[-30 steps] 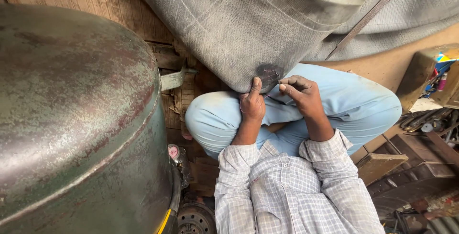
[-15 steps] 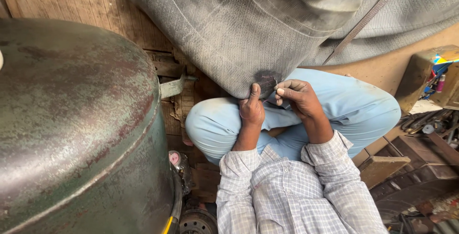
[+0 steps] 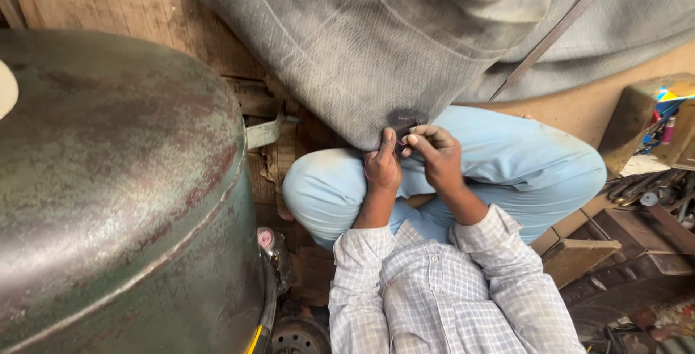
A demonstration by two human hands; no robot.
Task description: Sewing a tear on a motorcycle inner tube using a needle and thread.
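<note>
Where both hands (image 3: pixel 411 155) pinch: dark patch (image 3: pixel 404 119) on grey rubber tube (image 3: pixel 376 50).

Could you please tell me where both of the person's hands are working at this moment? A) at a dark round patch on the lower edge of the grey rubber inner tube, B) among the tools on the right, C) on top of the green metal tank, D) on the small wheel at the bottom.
A: the left hand and right hand pinch the dark patch on the grey inner tube, above the knees.
</note>
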